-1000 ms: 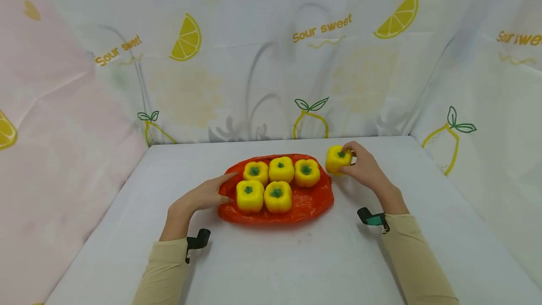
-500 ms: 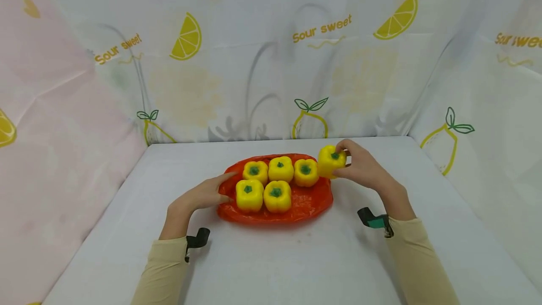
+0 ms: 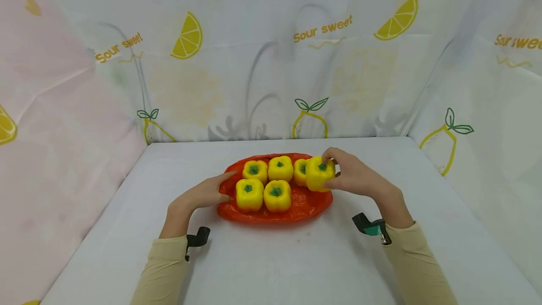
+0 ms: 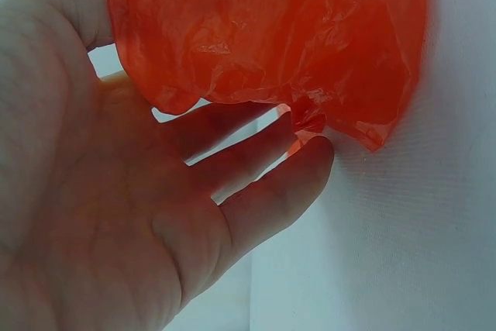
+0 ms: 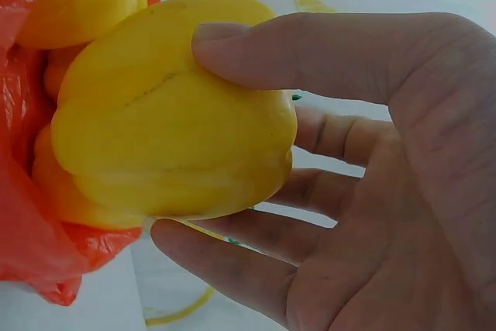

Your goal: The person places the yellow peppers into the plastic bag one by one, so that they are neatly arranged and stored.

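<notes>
Several yellow bell peppers with green stems, one of them a bell pepper (image 3: 250,195) at the front left, sit in a red plastic bag (image 3: 302,208) in the head view. Over the bag's left rim reaches my left hand (image 3: 203,194), its fingers spread; in the left wrist view red plastic (image 4: 271,29) covers the thumb tip and parts of the fingers. My right hand (image 3: 360,175) grips another yellow bell pepper (image 5: 170,114) between thumb and fingers. That pepper is over the bag's right side and partly hides the pepper (image 3: 300,173) at the back right.
The bag lies on a white-covered table (image 3: 271,262). A white cloth (image 3: 254,60) printed with lemons hangs behind it, with further cloth on both sides. Red bag floor (image 3: 301,200) shows at the bag's front right. Each wrist carries a small black camera (image 3: 198,236).
My right hand has carried its pepper leftward from beside the bag to over the bag's right side, and lower since half a second ago. The left hand has stayed at the bag's left rim.
</notes>
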`<state>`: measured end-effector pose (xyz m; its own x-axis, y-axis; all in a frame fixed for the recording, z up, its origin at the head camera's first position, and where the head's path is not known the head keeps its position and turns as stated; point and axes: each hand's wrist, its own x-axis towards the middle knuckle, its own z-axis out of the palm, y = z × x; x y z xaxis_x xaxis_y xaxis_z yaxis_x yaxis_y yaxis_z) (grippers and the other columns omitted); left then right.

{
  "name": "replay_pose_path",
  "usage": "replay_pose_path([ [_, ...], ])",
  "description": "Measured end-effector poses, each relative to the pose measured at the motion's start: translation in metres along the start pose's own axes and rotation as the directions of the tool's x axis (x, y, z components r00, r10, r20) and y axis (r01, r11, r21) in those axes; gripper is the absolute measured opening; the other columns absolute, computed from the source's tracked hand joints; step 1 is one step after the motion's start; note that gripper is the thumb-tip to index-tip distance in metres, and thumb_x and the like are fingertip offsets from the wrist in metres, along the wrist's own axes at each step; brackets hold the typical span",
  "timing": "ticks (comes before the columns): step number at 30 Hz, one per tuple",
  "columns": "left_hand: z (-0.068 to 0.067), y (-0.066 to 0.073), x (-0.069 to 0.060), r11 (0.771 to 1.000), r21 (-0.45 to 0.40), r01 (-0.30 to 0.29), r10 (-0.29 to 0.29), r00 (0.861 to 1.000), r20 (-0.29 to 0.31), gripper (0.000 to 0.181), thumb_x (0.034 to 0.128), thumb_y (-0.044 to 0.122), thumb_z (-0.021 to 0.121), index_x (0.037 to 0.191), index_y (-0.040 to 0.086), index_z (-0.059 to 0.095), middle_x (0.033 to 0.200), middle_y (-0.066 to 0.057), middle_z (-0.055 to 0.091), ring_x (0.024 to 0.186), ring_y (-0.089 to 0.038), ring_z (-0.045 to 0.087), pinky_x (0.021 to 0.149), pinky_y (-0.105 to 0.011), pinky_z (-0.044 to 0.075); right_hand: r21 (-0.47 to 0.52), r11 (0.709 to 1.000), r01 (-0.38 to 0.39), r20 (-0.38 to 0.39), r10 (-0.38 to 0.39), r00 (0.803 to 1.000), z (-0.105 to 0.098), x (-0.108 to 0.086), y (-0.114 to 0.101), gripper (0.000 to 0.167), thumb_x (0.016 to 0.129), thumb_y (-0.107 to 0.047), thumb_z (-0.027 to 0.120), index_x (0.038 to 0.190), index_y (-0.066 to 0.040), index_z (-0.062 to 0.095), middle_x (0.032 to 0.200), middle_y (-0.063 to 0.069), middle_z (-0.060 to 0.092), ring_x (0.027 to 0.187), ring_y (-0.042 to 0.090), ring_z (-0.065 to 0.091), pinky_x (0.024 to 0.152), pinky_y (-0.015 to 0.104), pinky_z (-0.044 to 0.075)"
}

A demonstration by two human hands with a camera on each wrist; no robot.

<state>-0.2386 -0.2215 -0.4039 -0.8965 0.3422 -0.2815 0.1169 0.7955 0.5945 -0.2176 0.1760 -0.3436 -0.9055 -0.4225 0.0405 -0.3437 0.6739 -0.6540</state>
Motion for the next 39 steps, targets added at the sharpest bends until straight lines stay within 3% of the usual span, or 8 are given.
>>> replay_pose_path([
  [13, 0.001, 0.002, 0.001, 1.0, 0.017, -0.025, 0.025, 1.0, -0.008, 0.075, 0.0886, 0.023, 0.065, 0.156, 0.024, 0.032, 0.158, -0.014, 0.038, 0.145, -0.039, 0.035, 0.116, -0.063, 0.031, -0.065, 0.998, 0.006, 0.13, 0.002, 0.992, 0.027, 0.009, -0.007, 0.041, 0.078, -0.017, 0.08, 0.111, -0.016, 0.054, 0.112, 0.002, 0.06, 0.108, 0.022, 0.053, 0.095, 0.04, 0.052],
  [26, 0.004, 0.007, 0.006, 1.0, 0.006, -0.012, 0.012, 1.0, 0.003, 0.074, 0.089, 0.023, 0.064, 0.156, 0.027, 0.033, 0.158, -0.011, 0.038, 0.144, -0.037, 0.035, 0.115, -0.063, 0.033, -0.195, 0.981, 0.015, 0.137, 0.013, 0.99, 0.043, 0.008, -0.001, 0.037, 0.079, -0.018, 0.083, 0.101, -0.017, 0.054, 0.107, 0.002, 0.05, 0.096, 0.019, 0.052, 0.083, 0.033, 0.051],
  [31, 0.004, 0.007, 0.005, 1.0, 0.001, -0.005, 0.005, 1.0, 0.009, 0.073, 0.0895, 0.024, 0.064, 0.156, 0.027, 0.033, 0.159, -0.011, 0.038, 0.145, -0.036, 0.035, 0.115, -0.063, 0.033, -0.203, 0.979, -0.002, 0.137, 0.03, 0.99, 0.041, 0.007, -0.002, 0.036, 0.079, -0.02, 0.083, 0.101, -0.017, 0.054, 0.106, 0.002, 0.051, 0.099, 0.018, 0.052, 0.086, 0.034, 0.051],
  [39, 0.004, 0.002, 0.004, 1.0, -0.007, -0.006, 0.006, 1.0, 0.007, 0.074, 0.0893, 0.023, 0.064, 0.156, 0.028, 0.032, 0.159, -0.011, 0.037, 0.145, -0.036, 0.035, 0.115, -0.064, 0.033, -0.144, 0.99, -0.005, 0.168, 0.03, 0.985, 0.034, 0.005, 0.002, 0.034, 0.083, -0.022, 0.078, 0.112, -0.018, 0.061, 0.121, 0.003, 0.055, 0.117, 0.023, 0.052, 0.102, 0.046, 0.052],
])
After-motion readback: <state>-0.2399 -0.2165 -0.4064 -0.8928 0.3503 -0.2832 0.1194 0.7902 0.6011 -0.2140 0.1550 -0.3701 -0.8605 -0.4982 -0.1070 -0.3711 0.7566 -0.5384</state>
